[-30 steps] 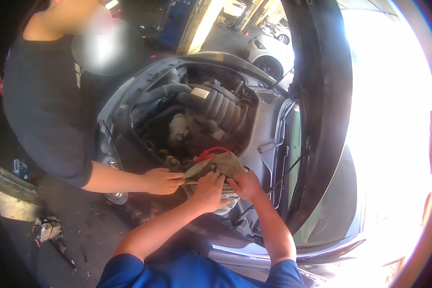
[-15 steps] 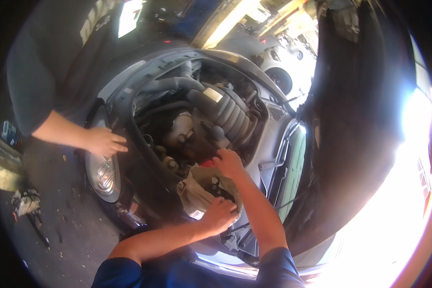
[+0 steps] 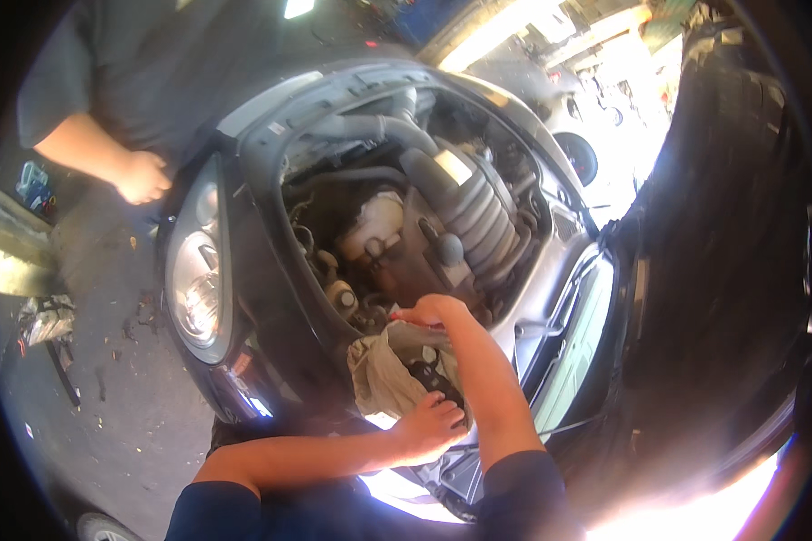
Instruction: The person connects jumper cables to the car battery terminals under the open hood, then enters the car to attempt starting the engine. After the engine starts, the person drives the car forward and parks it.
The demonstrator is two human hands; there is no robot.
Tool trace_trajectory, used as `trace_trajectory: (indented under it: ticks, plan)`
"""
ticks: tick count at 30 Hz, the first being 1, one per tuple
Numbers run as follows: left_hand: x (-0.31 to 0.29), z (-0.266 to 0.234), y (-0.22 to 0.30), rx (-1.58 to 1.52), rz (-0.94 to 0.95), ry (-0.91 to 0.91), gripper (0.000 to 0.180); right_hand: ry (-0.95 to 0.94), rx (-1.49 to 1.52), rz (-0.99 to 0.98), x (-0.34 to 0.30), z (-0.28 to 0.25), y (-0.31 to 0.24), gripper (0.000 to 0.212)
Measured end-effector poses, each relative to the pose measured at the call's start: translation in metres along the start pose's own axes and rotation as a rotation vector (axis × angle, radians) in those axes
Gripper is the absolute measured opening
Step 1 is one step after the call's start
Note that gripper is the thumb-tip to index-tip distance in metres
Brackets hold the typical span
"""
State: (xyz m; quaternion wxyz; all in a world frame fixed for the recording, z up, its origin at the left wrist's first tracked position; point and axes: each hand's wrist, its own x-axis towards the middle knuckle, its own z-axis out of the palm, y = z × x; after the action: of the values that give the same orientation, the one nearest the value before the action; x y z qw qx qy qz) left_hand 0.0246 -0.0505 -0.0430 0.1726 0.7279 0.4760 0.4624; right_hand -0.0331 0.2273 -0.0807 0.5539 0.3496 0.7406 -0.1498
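A crumpled brown bag [image 3: 379,370] stands on the near edge of the open engine bay, dark parts [image 3: 429,370] showing in its mouth. My left hand [image 3: 429,427] is closed at the bag's near side, fingers curled over the rim. Just beyond the bag, my right hand [image 3: 435,312] bends down with its fingers together around something; a bit of red shows at the fingertips, too small to name. The engine [image 3: 451,234], with its ribbed intake cover, lies past my right hand.
A raised hood [image 3: 722,243] stands on the right, beside the windshield [image 3: 576,338]. Left of the bay are the fender and headlight [image 3: 198,288]. A co-worker's hand [image 3: 143,178] is at the far left. Clutter [image 3: 45,320] lies on the floor; a white car [image 3: 573,113] is behind.
The view has shifted, so the car sits further right and higher. The co-worker's hand has drawn back from the headlight. My right hand has bent lower beside the bag; my left stays at its rim.
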Motion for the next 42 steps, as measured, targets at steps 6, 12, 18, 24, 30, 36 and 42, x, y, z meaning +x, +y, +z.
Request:
trace_trajectory:
  ticks: [6,12,18,24,30,36,42]
  plan:
    - [0.006,-0.001,0.005,0.059,0.044,-0.050,0.016,0.319,0.073,0.017,-0.034,0.002,0.012,0.097]
    - [0.018,-0.001,0.024,0.076,0.045,-0.047,0.009,0.932,0.913,-0.117,-0.115,0.025,0.023,0.068]
    - [0.004,-0.006,0.041,0.149,0.112,-0.109,0.010,1.333,1.323,-0.606,-0.223,0.115,0.014,0.067]
    - [-0.004,0.006,0.057,0.087,0.097,-0.194,0.020,1.315,1.318,-0.470,-0.278,0.157,0.005,0.064]
    - [-0.025,-0.007,0.065,0.236,0.012,0.060,0.022,1.438,1.278,-0.724,-0.282,0.176,-0.018,0.068]
    - [-0.015,-0.002,0.064,0.231,-0.224,-0.144,0.032,1.279,1.102,-0.335,-0.299,0.183,-0.011,0.062]
    - [0.028,0.047,0.081,-0.603,-0.509,0.084,0.022,1.327,1.242,-0.562,-0.260,0.201,-0.012,0.051]
